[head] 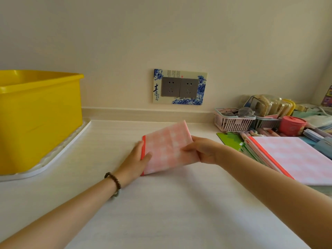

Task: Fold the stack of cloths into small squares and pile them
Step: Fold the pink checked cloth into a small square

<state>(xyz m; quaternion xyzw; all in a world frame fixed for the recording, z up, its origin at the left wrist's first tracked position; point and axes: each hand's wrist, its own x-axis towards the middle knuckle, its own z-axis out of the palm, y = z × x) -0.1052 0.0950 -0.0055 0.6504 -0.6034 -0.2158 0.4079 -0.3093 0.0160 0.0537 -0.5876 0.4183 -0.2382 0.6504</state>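
Both hands, left hand [139,156] and right hand [201,150], gripping pink cloth [167,150] (underside hidden).

Both arms bare right down to the frame edge — no sleeves anywhere. Only thing worn is a dark round-bead bracelet [113,182] around the left wrist, just behind the left hand [136,159]. Right hand [203,150] has nothing on — no rings showing.

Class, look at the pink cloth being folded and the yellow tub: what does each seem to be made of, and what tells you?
Pink cloth: thin, matte fabric, probably non-woven; it creases flat and bends limply.
Yellow tub: rigid moulded plastic, slightly glossy, with a rolled rim.
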